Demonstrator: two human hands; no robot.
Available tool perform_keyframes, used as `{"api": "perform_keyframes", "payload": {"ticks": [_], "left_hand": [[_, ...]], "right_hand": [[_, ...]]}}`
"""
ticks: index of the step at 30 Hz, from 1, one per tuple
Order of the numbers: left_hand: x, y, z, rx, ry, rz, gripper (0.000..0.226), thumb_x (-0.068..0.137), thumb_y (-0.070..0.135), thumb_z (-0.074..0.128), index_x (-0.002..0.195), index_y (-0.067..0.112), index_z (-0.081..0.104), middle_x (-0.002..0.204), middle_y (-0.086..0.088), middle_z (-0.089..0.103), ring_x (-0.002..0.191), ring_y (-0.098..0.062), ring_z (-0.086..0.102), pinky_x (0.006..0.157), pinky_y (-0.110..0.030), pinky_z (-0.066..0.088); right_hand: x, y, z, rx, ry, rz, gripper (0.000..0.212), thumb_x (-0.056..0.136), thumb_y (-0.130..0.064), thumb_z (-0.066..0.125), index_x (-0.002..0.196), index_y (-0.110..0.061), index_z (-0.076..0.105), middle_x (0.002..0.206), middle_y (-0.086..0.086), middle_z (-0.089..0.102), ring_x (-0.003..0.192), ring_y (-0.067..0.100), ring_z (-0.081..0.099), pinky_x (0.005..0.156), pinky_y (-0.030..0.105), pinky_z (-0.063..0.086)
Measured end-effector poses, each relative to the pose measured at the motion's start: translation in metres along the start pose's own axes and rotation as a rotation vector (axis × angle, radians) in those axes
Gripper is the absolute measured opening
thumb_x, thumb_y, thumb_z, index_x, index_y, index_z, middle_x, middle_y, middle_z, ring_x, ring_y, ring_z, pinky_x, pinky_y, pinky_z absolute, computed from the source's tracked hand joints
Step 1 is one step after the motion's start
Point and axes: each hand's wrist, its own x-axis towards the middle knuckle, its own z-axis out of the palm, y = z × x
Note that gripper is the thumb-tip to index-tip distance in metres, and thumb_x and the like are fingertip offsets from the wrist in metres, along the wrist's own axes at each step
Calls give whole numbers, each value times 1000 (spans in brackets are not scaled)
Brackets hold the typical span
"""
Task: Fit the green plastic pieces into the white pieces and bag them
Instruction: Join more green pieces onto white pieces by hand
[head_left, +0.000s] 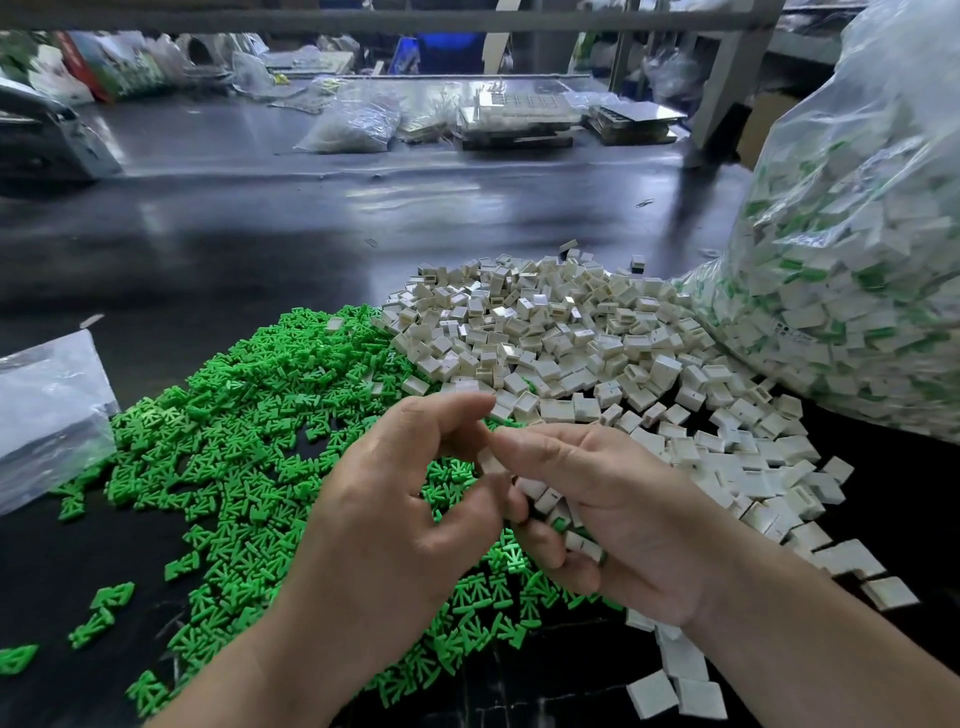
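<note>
A heap of green plastic pieces (228, 457) covers the dark table at the left and centre. Beside it, to the right, lies a heap of white pieces (571, 343). My left hand (400, 519) and my right hand (618, 525) meet above the green heap. Between the fingertips of both hands sits one white piece (489, 461), which they pinch together. My right palm also cups several white pieces (550, 501), one showing green inside. A large clear bag (852, 270) at the right is full of fitted white-and-green pieces.
A flat clear plastic bag (47, 410) lies at the left edge. Beyond the heaps the dark table (311, 228) stretches back to more bags (358, 122), stacked trays (519, 117) and clutter along the far side.
</note>
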Motion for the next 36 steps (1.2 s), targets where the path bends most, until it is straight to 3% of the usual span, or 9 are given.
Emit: {"api": "perform_keyframes", "payload": {"ticks": [3, 7, 10, 14, 21, 27, 29, 32, 36], "left_hand": [[0, 4, -5, 52, -33, 78, 49, 78, 32, 74, 124, 25, 57, 109, 24, 61, 103, 27, 47, 88, 7, 27], [4, -7, -20, 128, -82, 4, 50, 84, 50, 58, 129, 29, 54, 107, 24, 63, 69, 20, 55, 62, -1, 42], [9, -28, -31, 560, -229, -183, 66, 79, 73, 37, 129, 33, 53, 105, 15, 59, 95, -5, 55, 81, -29, 46], [10, -41, -29, 802, -433, -237, 61, 79, 79, 31, 119, 41, 57, 104, 17, 56, 98, -8, 51, 86, -33, 38], [10, -43, -21, 504, -326, -218, 13, 84, 51, 64, 84, 38, 61, 85, 20, 54, 84, 0, 48, 74, -30, 36], [8, -42, -17, 467, -288, -133, 14, 84, 34, 69, 75, 34, 57, 79, 19, 54, 80, 0, 48, 68, -26, 34], [7, -40, -17, 403, -220, -140, 16, 84, 31, 67, 73, 34, 55, 70, 16, 56, 72, 0, 52, 60, -16, 35], [7, -37, -19, 77, -82, -253, 4, 82, 33, 64, 85, 37, 63, 82, 17, 65, 69, -2, 61, 51, -12, 47], [8, -27, -18, -399, -107, -362, 27, 89, 17, 64, 99, 41, 73, 79, 1, 71, 68, -11, 68, 62, -13, 52]], "right_hand": [[-1, -2, 0, 3, -26, 26, 26, 87, -36, 73, 85, -12, 65, 72, 3, 54, 45, 8, 47, 35, 16, 34], [0, -5, -1, 47, -2, -2, 13, 84, -23, 67, 77, -13, 64, 69, 2, 55, 42, 7, 46, 32, 16, 33], [0, -7, -5, 127, -12, -49, 10, 85, -19, 65, 78, -12, 62, 72, 4, 58, 42, 6, 48, 31, 15, 35], [1, -6, -5, 169, -11, -58, 6, 83, -17, 67, 81, -12, 66, 78, 7, 63, 42, 7, 51, 31, 15, 36], [2, -4, -4, 147, -3, -58, 8, 86, -17, 67, 79, -15, 67, 77, 6, 62, 44, 8, 51, 31, 16, 36], [2, -3, -3, 127, 35, -49, 6, 83, -19, 70, 76, -18, 69, 78, 7, 62, 44, 9, 51, 32, 16, 34], [2, -3, -4, 117, 47, -52, 5, 82, -18, 70, 81, -15, 66, 78, 8, 62, 45, 10, 50, 32, 17, 34], [2, -1, -4, 69, 79, -54, 10, 82, -19, 71, 86, -12, 65, 78, 7, 62, 46, 11, 49, 33, 17, 34], [2, 0, 0, 19, 94, -53, 11, 82, -23, 72, 84, -14, 67, 75, 6, 61, 45, 12, 49, 35, 18, 33]]}}
